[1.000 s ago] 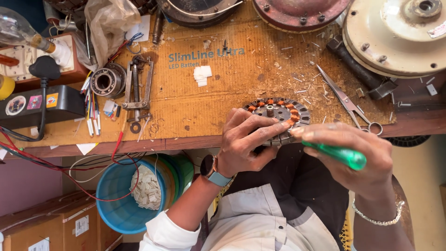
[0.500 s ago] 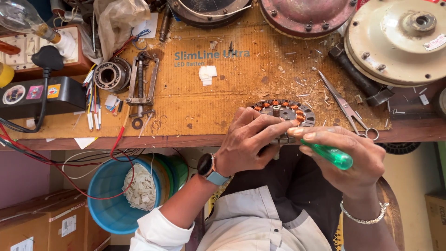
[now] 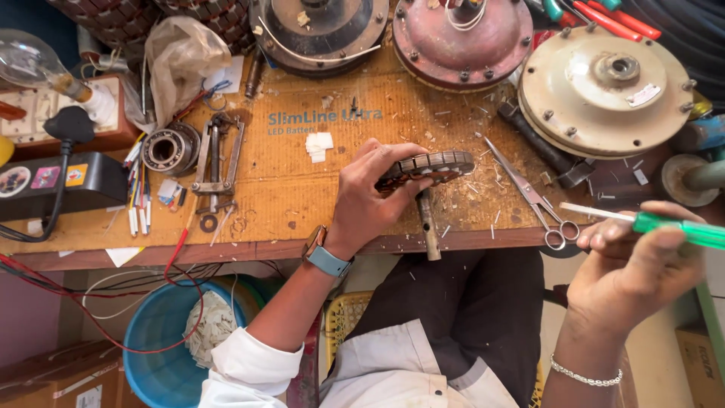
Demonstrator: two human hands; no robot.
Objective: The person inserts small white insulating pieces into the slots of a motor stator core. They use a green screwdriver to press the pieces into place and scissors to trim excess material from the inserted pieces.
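My left hand [image 3: 371, 198] grips a round fan-motor stator [image 3: 430, 165] with a laminated metal rim, tilted on edge over the cardboard-covered workbench [image 3: 302, 189]. Its shaft [image 3: 427, 224] points down toward the bench's front edge. My right hand [image 3: 634, 264] is off to the right, away from the bench, closed around a green-handled screwdriver [image 3: 680, 230] whose metal blade points left. A watch with a blue strap sits on my left wrist, a silver bracelet on my right.
Scissors [image 3: 532, 196] lie right of the stator. Three round motor housings [image 3: 608, 91] line the back of the bench. A bearing [image 3: 170, 149] and a puller tool [image 3: 217, 162] lie at left, near a black meter [image 3: 45, 185]. A blue bucket [image 3: 162, 355] stands below.
My right hand has pulled the screwdriver away from the stator, out to the right. My left hand has turned the stator up on its edge, shaft now pointing down.
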